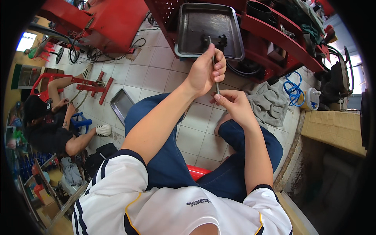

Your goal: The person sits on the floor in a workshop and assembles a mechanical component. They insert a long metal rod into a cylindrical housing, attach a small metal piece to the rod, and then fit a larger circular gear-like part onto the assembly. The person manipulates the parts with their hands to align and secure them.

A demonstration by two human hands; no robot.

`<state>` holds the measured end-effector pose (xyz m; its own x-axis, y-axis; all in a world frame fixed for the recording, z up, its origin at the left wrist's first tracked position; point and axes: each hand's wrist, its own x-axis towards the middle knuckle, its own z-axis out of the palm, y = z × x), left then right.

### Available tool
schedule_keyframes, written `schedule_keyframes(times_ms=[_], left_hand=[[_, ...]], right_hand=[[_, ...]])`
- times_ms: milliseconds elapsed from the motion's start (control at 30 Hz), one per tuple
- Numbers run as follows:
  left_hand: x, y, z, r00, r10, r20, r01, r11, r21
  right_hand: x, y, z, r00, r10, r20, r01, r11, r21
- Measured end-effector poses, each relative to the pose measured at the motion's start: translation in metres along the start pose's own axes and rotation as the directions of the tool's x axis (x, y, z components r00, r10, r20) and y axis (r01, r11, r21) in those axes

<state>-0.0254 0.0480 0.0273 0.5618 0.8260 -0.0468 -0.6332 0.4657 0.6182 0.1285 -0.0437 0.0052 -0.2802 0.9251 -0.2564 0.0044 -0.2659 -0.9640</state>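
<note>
A slim metal rod (217, 87) stands nearly upright in the picture between my hands; its exact kind does not show. My left hand (204, 73) wraps round the upper part, thumb stretched along it, and the rod's tip pokes out above the fist. Lower down, my right hand (233, 103) pinches the other end between thumb and fingers. Just beyond the left hand is a grey metal tray (207, 19), holding dark, greasy toothed parts (222, 40). The rod's tip overlaps these parts in the picture; I cannot tell whether they touch.
The tray rests by a red metal cart (270, 62). A grey cloth (268, 103), a coiled blue hose (293, 90) and a cardboard box (333, 129) lie right. A second tray (121, 105) is on the tiled floor at left, near another person (51, 125) seated low.
</note>
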Motion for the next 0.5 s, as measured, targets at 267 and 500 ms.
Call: schedule_keyframes(times_ms=[267,500], left_hand=[[0.002,-0.003,-0.002,0.993,-0.107,-0.058,0.104,0.993,-0.052],[-0.002,0.006,0.004,0.985,-0.168,0.030,0.169,0.984,-0.059]], right_hand=[[0.000,0.001,0.000,0.989,0.042,0.139,-0.068,0.978,0.195],[0.001,0.005,0.009,0.996,0.043,0.081,-0.064,0.959,0.275]])
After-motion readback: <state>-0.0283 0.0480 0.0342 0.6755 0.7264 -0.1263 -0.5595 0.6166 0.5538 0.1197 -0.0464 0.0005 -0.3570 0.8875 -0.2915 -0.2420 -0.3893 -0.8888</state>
